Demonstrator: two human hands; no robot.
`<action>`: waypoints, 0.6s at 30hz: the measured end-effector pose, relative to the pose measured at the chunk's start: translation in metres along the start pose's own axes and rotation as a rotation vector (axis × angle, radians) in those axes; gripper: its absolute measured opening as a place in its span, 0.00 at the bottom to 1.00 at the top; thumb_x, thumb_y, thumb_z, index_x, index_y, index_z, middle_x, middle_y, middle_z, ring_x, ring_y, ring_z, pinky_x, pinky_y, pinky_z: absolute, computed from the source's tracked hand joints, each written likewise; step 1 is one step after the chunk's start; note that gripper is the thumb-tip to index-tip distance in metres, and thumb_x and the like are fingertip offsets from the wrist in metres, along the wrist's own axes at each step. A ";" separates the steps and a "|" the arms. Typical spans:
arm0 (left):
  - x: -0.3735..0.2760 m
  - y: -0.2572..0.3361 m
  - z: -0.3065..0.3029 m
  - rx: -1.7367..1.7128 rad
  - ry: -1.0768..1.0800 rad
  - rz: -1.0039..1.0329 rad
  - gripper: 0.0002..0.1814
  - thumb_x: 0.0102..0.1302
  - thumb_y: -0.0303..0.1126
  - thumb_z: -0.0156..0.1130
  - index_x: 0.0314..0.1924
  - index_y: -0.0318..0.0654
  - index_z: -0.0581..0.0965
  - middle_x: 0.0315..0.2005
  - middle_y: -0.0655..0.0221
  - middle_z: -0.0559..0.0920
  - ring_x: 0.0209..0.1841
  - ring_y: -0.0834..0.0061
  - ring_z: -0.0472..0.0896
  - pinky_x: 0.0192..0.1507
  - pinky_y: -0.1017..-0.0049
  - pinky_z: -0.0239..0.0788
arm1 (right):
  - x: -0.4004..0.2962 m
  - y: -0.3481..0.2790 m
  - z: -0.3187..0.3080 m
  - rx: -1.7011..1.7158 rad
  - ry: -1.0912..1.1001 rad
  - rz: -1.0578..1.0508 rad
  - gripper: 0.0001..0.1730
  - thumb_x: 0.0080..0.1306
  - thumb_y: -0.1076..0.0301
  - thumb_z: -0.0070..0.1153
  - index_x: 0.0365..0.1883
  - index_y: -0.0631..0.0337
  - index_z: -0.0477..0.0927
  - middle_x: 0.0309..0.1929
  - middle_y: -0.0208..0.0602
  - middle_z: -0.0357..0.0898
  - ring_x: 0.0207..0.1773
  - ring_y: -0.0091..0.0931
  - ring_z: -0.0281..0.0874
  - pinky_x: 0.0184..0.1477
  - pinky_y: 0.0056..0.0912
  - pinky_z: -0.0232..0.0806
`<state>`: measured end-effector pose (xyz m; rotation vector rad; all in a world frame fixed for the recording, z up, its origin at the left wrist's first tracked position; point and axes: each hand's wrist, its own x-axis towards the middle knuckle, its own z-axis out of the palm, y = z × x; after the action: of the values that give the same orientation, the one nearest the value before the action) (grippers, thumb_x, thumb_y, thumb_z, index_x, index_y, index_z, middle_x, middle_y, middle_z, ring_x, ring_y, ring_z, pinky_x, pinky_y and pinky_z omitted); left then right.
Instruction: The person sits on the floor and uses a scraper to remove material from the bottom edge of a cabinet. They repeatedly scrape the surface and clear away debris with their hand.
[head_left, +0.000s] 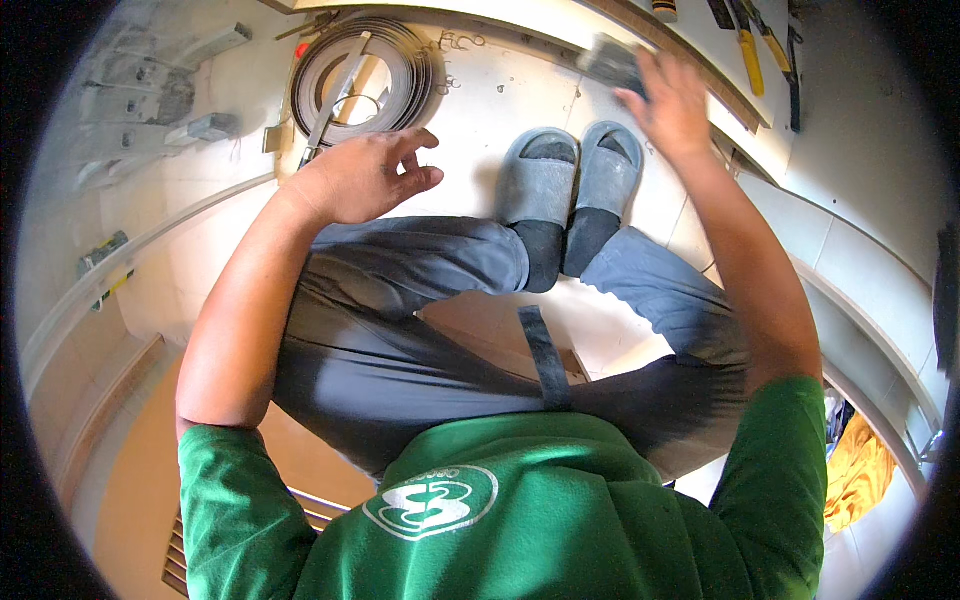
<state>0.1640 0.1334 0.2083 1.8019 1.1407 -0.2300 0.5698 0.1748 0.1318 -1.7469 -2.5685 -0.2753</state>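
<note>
My right hand (675, 105) is at the upper right, beyond the slippers. It holds a dark brush-like block (613, 63) between thumb and fingers; both are blurred, so the block's exact kind is unclear. Bent and empty, the fingers of my left hand (367, 176) hang apart above my knee. Just past that hand lies a coil of flat grey strip (300, 97). A narrow metal bar (343, 90) with a dark end rests across the coil. Thin curled shavings (457, 41) are scattered on the pale tiled floor (469, 127) beside it.
Grey slippers (538, 180) are on my feet. A pale board (525, 21) runs along the far side. Yellow-handled tools (750, 64) lie on a white surface at the upper right. Metal box sections (202, 129) stand at left; orange cloth (861, 472) lies at lower right.
</note>
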 end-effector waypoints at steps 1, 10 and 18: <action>0.000 0.000 0.000 -0.006 0.003 0.002 0.32 0.77 0.55 0.59 0.66 0.36 0.76 0.46 0.53 0.88 0.51 0.53 0.87 0.56 0.61 0.77 | 0.020 -0.024 0.005 0.021 0.041 -0.020 0.41 0.64 0.46 0.68 0.72 0.51 0.73 0.62 0.39 0.77 0.61 0.41 0.74 0.61 0.51 0.67; -0.012 -0.003 -0.006 0.010 0.048 -0.025 0.32 0.76 0.55 0.59 0.66 0.35 0.76 0.44 0.52 0.88 0.51 0.53 0.87 0.56 0.61 0.77 | 0.047 -0.057 0.004 0.097 0.063 -0.049 0.37 0.64 0.47 0.68 0.69 0.50 0.75 0.60 0.40 0.78 0.61 0.42 0.75 0.61 0.53 0.67; -0.001 -0.004 -0.007 -0.006 0.037 0.051 0.29 0.77 0.51 0.59 0.66 0.36 0.75 0.43 0.56 0.89 0.47 0.56 0.87 0.53 0.62 0.77 | 0.021 -0.032 0.000 0.072 -0.020 0.020 0.42 0.62 0.47 0.70 0.72 0.51 0.73 0.60 0.44 0.77 0.61 0.43 0.74 0.64 0.51 0.65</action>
<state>0.1579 0.1390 0.2099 1.8344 1.1192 -0.1637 0.5324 0.1829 0.1301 -1.7582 -2.5384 -0.1634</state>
